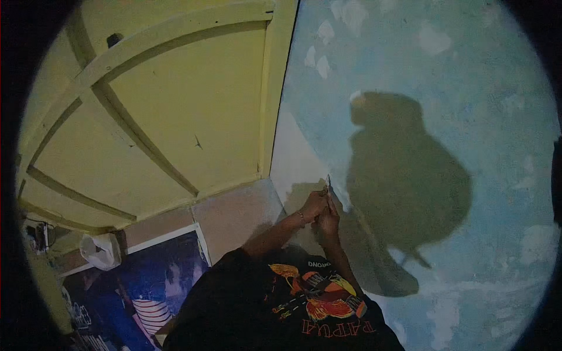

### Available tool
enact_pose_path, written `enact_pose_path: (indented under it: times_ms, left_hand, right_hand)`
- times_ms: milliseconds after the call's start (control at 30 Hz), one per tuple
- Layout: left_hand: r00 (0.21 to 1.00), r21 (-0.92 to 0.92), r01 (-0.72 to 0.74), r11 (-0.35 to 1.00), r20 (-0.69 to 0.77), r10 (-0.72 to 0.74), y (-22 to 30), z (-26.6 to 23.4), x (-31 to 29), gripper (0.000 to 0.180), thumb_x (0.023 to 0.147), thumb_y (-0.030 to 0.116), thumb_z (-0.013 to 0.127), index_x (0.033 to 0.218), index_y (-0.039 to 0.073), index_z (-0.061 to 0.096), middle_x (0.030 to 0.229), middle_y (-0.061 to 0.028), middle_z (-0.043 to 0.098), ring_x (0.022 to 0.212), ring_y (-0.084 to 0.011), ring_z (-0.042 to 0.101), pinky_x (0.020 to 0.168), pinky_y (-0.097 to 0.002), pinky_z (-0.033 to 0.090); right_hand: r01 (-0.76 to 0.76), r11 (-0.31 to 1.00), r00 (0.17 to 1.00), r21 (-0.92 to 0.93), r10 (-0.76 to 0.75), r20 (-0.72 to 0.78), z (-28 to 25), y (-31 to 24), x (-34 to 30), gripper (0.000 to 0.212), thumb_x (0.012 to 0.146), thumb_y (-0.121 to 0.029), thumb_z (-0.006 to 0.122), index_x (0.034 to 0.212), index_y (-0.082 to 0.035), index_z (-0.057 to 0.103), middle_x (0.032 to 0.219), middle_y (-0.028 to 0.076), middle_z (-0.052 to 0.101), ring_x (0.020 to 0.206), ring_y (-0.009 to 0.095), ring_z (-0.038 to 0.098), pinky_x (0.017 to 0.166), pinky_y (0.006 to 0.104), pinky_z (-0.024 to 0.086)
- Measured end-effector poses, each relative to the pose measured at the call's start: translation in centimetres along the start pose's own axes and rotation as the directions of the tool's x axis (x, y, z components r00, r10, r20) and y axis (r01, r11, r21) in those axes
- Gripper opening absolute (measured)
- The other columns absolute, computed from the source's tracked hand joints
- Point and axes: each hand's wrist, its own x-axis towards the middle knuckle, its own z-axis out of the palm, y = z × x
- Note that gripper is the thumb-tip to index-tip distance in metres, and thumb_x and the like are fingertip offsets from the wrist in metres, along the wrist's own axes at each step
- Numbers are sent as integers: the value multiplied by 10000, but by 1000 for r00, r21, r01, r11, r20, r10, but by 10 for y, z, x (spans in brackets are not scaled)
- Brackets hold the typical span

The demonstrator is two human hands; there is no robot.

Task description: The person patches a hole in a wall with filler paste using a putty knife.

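My left hand (314,206) and my right hand (329,221) are held close together in front of my chest, both closed. A small pointed tool with a pale, bladelike tip (328,181) sticks up from between them. My right fingers are wrapped round its lower part. The left fingers press against the same spot, but whether they grip the tool or something small is hidden. Behind the hands is a patchy blue-green wall (497,146), with a pale area (298,155) near its left edge.
A yellow panelled door (199,82) with curved ribs fills the upper left. Below it, a dark blue printed poster or board (175,263) with a pale edge lies on the floor, near a white plastic container (99,251). My shadow falls across the wall.
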Motion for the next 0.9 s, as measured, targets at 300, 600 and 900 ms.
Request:
enact_pose_path:
  times_ms: [300, 600, 900]
  left_hand:
    - [795, -717, 556, 420, 313, -519, 13, -13, 11, 192, 728, 140, 459, 783, -41, 485, 735, -109, 534, 653, -157, 507, 614, -290, 421]
    - [779, -745, 564, 355, 339, -528, -23, -73, 29, 279, 782, 165, 369, 793, -103, 445, 669, -100, 505, 612, -144, 460, 595, -294, 406]
    - [767, -739, 608, 290, 452, -456, -81, -57, 20, 346, 795, 179, 359, 1009, -89, 404, 900, -190, 495, 741, -209, 494, 713, -293, 395]
  right_hand:
    - [5, 893, 997, -450, -36, -61, -8, 1, -2, 490, 813, -378, 341, 1189, -73, 267, 742, 67, 477, 558, 111, 465, 434, 220, 384]
    - [542, 135, 699, -830, -620, 356, 49, 15, 47, 463, 825, -358, 321, 1165, -44, 298, 684, 48, 477, 503, 81, 443, 408, 202, 365]
    - [-193, 862, 980, -469, 146, -136, 93, -6, 50, 466, 800, -333, 394, 1151, -36, 312, 877, 75, 462, 700, 101, 498, 512, 211, 410]
